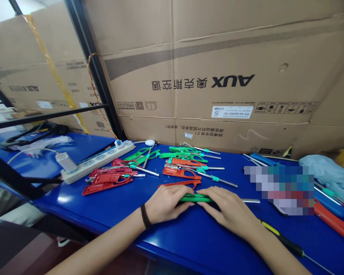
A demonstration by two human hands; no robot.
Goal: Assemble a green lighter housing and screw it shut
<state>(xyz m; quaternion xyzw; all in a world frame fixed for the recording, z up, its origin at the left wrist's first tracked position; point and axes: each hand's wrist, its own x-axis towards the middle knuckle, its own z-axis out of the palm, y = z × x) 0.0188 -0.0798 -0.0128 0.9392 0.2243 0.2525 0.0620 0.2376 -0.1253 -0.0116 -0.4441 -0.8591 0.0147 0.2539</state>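
Observation:
Both my hands grip a green long-necked lighter (196, 198) just above the blue table near its front. My left hand (167, 202) is closed around its left end, thumb below and fingers on top. Toward the metal tube, my right hand (225, 206) pinches the green body; the tube's tip sticks out past that hand to the right. Parts of the body are hidden under my fingers. Right behind my hands lie opened orange lighter shells (180, 173) with metal tubes. Opened green lighter shells (185, 152) sit farther back, and red lighter shells (109, 179) lie to the left.
A white power strip (99, 158) with a plugged-in charger (66, 162) runs along the left, beside a black shelf post (97, 72). A screwdriver (286, 240) lies by my right forearm. Blue and red lighters and a plastic bag (329, 172) are at right. Large cardboard boxes (203, 46) stand behind.

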